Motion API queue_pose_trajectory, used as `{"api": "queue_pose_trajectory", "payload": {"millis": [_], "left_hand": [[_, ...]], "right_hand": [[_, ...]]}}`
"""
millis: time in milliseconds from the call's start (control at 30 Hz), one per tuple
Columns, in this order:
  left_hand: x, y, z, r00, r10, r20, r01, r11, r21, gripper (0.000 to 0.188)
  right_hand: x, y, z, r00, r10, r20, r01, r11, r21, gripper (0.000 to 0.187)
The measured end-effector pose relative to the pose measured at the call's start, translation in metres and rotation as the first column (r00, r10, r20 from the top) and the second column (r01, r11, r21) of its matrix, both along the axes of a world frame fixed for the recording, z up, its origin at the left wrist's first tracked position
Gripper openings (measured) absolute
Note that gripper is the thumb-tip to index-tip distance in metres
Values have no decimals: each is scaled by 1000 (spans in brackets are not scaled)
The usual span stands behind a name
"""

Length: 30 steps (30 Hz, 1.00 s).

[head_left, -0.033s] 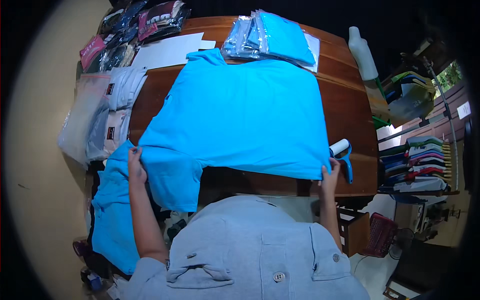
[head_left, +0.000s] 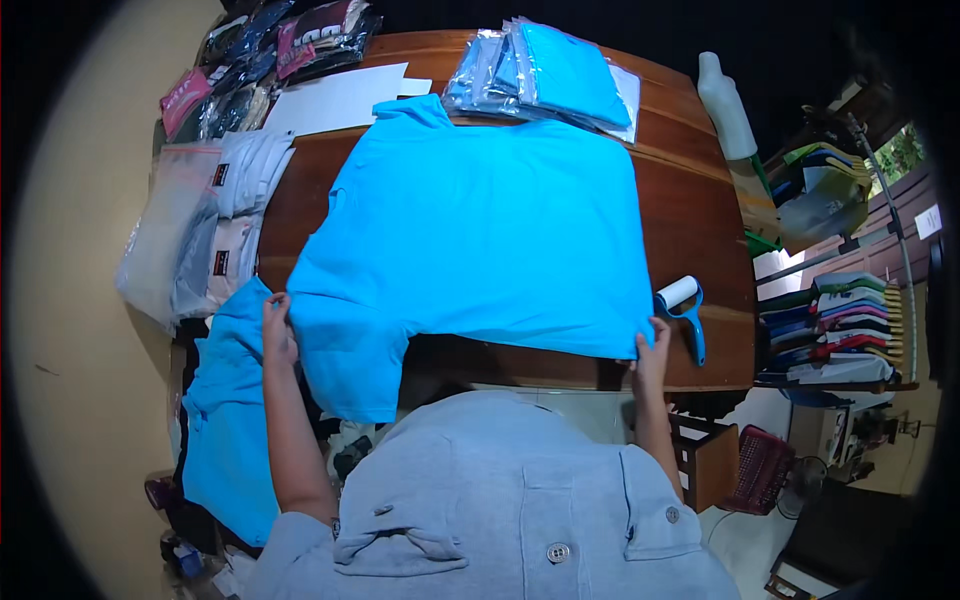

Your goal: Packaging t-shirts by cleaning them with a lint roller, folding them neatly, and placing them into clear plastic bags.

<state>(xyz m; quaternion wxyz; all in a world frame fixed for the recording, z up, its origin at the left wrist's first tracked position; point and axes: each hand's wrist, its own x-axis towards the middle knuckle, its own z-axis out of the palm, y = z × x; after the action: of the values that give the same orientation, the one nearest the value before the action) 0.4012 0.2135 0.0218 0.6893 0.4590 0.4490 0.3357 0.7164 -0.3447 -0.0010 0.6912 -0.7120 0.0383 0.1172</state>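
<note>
A bright blue T-shirt [head_left: 490, 230] lies spread sideways on the wooden table, its hem at the right and one sleeve hanging over the near edge. My left hand [head_left: 279, 328] pinches the fabric at the shoulder, near the top of that sleeve. At the near corner of the hem, my right hand [head_left: 652, 350] grips the shirt between thumb and fingers. Just beyond my right hand rests a blue-handled lint roller [head_left: 682, 294] with a white roll. Another blue garment [head_left: 225, 420] is heaped beside my left forearm.
Bagged blue shirts [head_left: 570, 75] are stacked at the table's far side, near white sheets [head_left: 335, 98]. Clear-bagged pale garments [head_left: 245, 175] line the left edge, with dark packages [head_left: 320, 35] behind. A white mannequin form [head_left: 724, 105] stands far right, near hanging clothes [head_left: 850, 325].
My left hand has shifted slightly right with the shoulder fabric, and my right hand slightly left with the hem corner. The shirt's outline is a little narrower.
</note>
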Motion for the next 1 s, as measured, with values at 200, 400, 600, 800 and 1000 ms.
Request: {"api": "queue_pose_trajectory", "payload": {"millis": [200, 400, 600, 800, 1000], "left_hand": [[-29, -29, -65, 900, -43, -433, 83, 994, 74, 44], [-52, -43, -82, 856, -51, -514, 194, 954, 228, 49], [-52, -53, -82, 732, 159, -663, 383, 709, 593, 42], [-15, -27, -73, 738, 229, -635, 504, 440, 744, 36], [24, 10, -58, 671, 179, -720, 672, 263, 692, 41]], "right_hand": [[-16, -13, -29, 999, -6, -48, 0, 991, -131, 42], [-28, -43, -23, 999, 14, -51, -29, 955, -295, 41], [-7, -70, -2, 834, 202, 514, 354, 518, -779, 57], [90, -89, 10, 853, 398, 338, 311, 133, -941, 55], [91, -12, 43, 820, 465, 334, 35, 542, -839, 35]]}}
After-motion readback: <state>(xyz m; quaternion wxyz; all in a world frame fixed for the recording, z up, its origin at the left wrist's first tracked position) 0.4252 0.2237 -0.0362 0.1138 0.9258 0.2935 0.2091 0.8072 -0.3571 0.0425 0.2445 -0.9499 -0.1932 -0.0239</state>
